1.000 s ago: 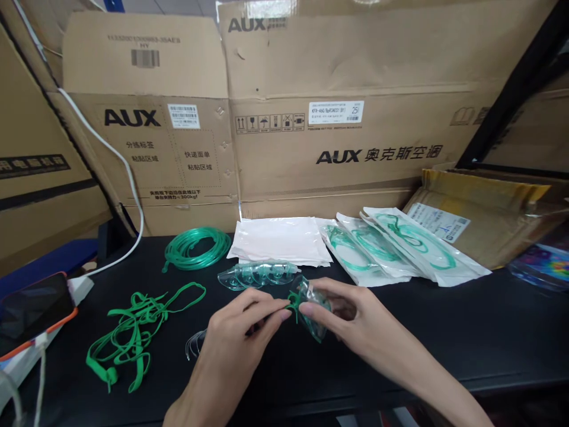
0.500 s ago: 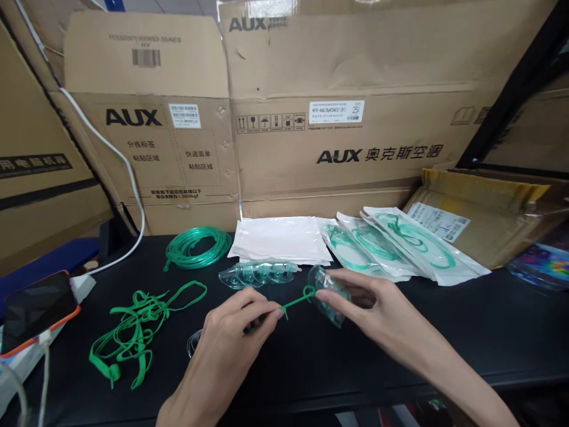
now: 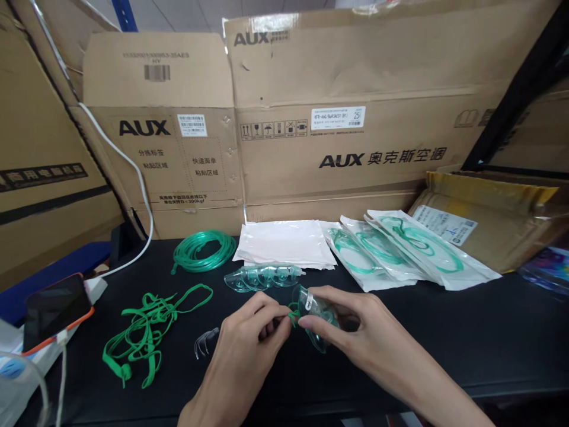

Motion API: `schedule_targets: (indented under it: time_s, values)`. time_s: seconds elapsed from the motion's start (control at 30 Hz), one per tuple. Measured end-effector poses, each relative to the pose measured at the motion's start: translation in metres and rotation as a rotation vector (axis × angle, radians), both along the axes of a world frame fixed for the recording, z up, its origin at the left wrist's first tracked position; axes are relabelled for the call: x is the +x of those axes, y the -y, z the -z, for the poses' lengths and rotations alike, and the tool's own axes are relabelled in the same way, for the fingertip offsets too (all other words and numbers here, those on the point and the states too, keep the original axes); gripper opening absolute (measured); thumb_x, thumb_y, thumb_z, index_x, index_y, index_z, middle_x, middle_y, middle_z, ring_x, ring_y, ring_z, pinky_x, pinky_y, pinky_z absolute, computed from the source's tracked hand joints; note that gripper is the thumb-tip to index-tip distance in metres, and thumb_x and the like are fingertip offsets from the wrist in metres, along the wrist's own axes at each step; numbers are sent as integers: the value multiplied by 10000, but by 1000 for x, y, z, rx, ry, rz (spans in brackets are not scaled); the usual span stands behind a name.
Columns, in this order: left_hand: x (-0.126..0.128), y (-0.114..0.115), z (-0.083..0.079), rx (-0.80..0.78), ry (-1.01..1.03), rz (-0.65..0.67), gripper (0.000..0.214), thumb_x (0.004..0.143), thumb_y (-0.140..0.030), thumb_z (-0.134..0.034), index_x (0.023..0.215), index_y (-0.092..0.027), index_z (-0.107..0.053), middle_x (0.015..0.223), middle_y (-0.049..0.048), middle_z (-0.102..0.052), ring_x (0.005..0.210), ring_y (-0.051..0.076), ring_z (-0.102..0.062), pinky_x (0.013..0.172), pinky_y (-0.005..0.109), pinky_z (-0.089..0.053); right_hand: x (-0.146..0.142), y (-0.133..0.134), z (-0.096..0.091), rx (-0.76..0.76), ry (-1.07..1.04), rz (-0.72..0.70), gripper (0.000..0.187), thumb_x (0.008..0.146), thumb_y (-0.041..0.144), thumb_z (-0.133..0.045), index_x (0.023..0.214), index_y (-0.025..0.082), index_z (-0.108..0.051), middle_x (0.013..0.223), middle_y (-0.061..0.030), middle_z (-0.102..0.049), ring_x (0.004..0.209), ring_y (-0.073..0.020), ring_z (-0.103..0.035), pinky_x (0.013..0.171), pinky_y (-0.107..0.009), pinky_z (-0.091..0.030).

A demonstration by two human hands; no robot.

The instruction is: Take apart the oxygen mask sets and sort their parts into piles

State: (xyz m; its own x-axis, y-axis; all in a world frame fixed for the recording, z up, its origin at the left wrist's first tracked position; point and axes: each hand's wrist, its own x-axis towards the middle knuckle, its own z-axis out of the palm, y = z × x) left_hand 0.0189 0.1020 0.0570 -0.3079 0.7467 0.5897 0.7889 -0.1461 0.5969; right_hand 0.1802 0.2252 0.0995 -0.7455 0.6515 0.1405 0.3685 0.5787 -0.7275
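My right hand (image 3: 347, 314) holds a clear green-tinted oxygen mask (image 3: 316, 308) between thumb and fingers, tilted, with a small metal nose clip (image 3: 309, 301) showing on it. At the mask's left edge, my left hand (image 3: 258, 326) pinches a green elastic strap (image 3: 293, 314), which is looped there. Most of that strap is hidden by the left fingers. Just behind the hands lies a row of nested clear masks (image 3: 263, 277). Beside my left wrist are several thin clear strips or wires (image 3: 207, 341), partly covered by the hand.
Tangled green straps (image 3: 146, 326) lie on the black table at left, near a phone (image 3: 56, 311). Behind are coiled green tubing (image 3: 204, 252), white packets (image 3: 284, 243) and bagged tubing sets (image 3: 418, 243). Cardboard sheets (image 3: 275, 172) stand at the back, with a carton (image 3: 489, 219) at right.
My hands have come closer together, the mask moving left and slightly down. The strap stretch between them has shortened to a small loop at the mask's edge. The camera view has shifted a little.
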Motion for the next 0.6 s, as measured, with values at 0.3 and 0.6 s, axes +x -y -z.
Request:
schedule_targets:
  time_s: [0.3, 0.6]
  values:
    - [-2, 5, -11, 35, 53, 53, 166, 967, -157, -606, 979, -241, -749, 930, 26, -705, 719, 137, -636, 651, 205, -520, 7, -9, -5, -38, -43, 12, 533, 869, 615, -662, 1199, 204, -742, 698, -13, -660, 657, -218, -624, 656, -323, -475]
    - [-4, 0, -3, 79, -36, 238, 244, 949, -144, -605, 1107, -239, -764, 851, 37, -666, 676, 131, -623, 614, 203, -531, 2, 1, -14, -436, -199, -191, 320, 894, 493, -705, 949, 179, -678, 651, 49, -560, 571, -128, -567, 589, -232, -444]
